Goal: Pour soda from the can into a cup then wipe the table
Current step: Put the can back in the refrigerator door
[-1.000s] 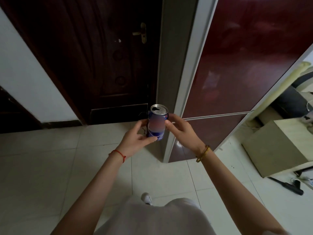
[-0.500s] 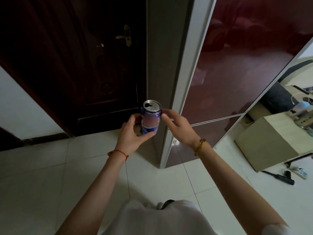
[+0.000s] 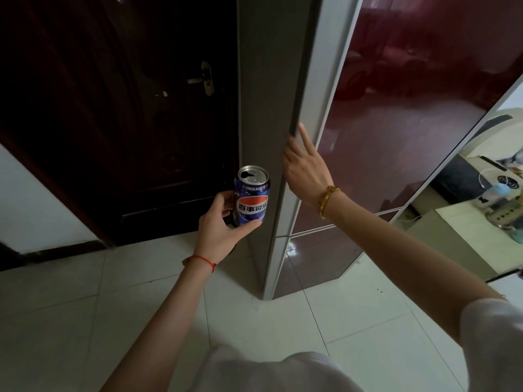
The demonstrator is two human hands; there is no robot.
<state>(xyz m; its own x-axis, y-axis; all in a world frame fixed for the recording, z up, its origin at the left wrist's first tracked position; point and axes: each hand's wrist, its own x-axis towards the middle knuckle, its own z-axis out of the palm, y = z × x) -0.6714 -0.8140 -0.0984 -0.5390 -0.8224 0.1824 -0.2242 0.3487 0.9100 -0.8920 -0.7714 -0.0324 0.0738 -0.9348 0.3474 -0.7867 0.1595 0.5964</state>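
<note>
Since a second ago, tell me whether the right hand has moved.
Yes. The right hand left the Pepsi can and went up and right to the refrigerator door edge.

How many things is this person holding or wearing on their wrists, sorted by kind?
Soda can, gripped by the left hand: 1
Gold bracelet, right wrist: 1
Red string bracelet, left wrist: 1
Total: 3

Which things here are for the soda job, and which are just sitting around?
For the job:
- soda can, open and upright, held by the left hand
- no cup or cloth in view

Just around:
- fridge door, its edge touched by the right hand
- dark wooden door
- table at right
</note>
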